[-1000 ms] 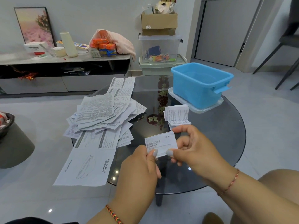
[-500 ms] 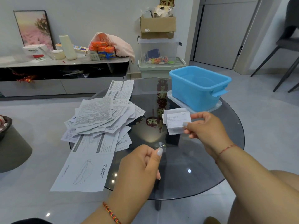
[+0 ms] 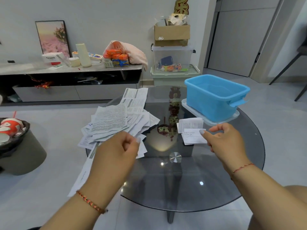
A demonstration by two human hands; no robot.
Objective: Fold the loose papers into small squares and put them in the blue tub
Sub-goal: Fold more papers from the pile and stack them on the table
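A pile of loose printed papers [image 3: 113, 120] lies on the left of the round glass table [image 3: 182, 188]. The blue tub [image 3: 211, 107] stands at the table's far right on a clear lid [image 3: 234, 116]. Just in front of it lies a folded paper square [image 3: 191, 124]. A second folded square [image 3: 191, 138] lies overlapping it, and my right hand [image 3: 224, 141] pinches its right edge, thumb on top, index finger lifted. My left hand [image 3: 116, 151] hovers over the near edge of the pile, fingers loosely curled, holding nothing.
A long instruction sheet [image 3: 79, 178] hangs over the table's near left edge. A dark round stool [image 3: 21, 156] stands on the floor at left. Behind are a low console [image 3: 66, 68], stacked storage boxes [image 3: 174, 63] and a chair's legs [image 3: 289, 67].
My right hand carried the folded square away from my left hand and set it down on the other folded square by the tub. My left hand let go and moved left to the pile.
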